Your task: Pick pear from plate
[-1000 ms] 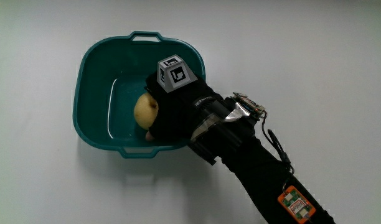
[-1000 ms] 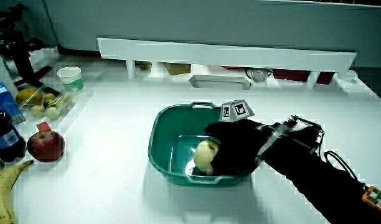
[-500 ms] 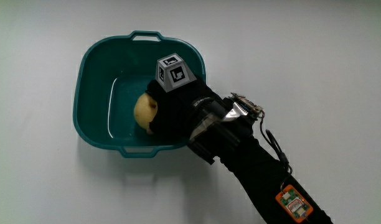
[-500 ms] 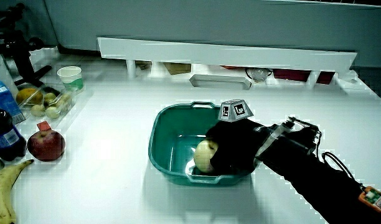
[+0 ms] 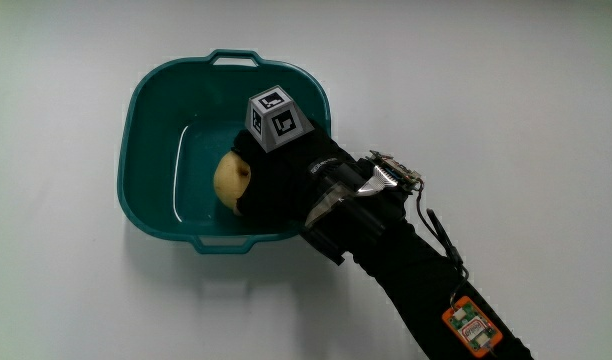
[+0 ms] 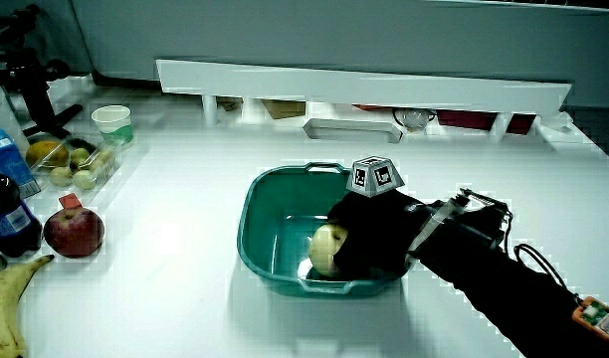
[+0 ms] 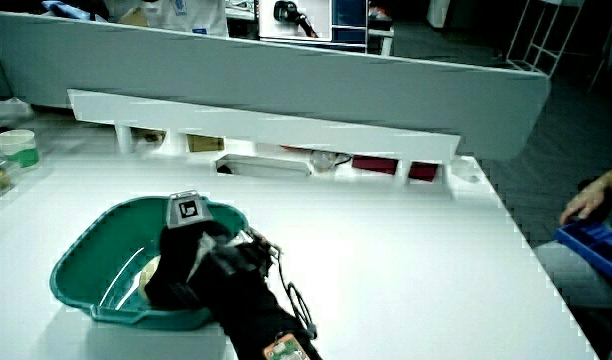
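A yellow-green pear (image 5: 230,180) lies inside a teal plastic basin (image 5: 151,110), near the basin wall closest to the person. The gloved hand (image 5: 276,180) reaches into the basin and its fingers are curled around the pear, covering much of it. The patterned cube (image 5: 275,117) sits on the back of the hand. In a side view the pear (image 6: 326,246) shows pale against the glove (image 6: 369,239), low in the basin (image 6: 265,214). In a side view the hand (image 7: 181,262) hides the pear inside the basin (image 7: 86,265).
A red apple (image 6: 73,232), a banana (image 6: 6,303), a dark bottle (image 6: 8,219), a tray of small fruit (image 6: 71,167) and a white cup (image 6: 111,123) stand at the table's edge. A white shelf (image 6: 364,89) runs along the low partition.
The hand has closed a little tighter on the pear and lifted it slightly inside the basin; the cube on its back has shifted a touch.
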The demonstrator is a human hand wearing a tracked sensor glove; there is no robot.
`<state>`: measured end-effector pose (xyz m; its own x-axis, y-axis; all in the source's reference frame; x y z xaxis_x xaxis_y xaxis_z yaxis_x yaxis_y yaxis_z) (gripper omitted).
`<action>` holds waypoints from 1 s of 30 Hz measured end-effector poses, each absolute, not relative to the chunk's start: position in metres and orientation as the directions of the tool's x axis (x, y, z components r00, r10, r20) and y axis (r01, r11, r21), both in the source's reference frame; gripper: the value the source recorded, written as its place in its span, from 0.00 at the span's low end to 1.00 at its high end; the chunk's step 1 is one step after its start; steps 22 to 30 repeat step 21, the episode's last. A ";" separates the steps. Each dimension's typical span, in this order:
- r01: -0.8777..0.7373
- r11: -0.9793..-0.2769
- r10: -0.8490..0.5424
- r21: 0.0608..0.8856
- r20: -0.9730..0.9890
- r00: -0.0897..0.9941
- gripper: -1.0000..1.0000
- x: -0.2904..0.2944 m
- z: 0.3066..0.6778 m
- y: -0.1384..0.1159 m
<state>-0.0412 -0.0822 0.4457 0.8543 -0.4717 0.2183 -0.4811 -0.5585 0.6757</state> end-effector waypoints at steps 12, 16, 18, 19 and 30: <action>-0.519 -0.583 -0.477 0.625 0.254 0.841 1.00 -0.030 0.411 -0.090; -0.520 -0.607 -0.475 0.600 0.251 0.844 1.00 -0.018 0.394 -0.094; -0.538 -0.541 -0.458 0.647 0.309 0.833 1.00 -0.010 0.398 -0.098; -0.581 -0.537 -0.469 0.612 0.357 0.808 1.00 -0.005 0.392 -0.098; -0.522 -0.606 -0.458 0.601 0.272 0.846 1.00 0.005 0.375 -0.099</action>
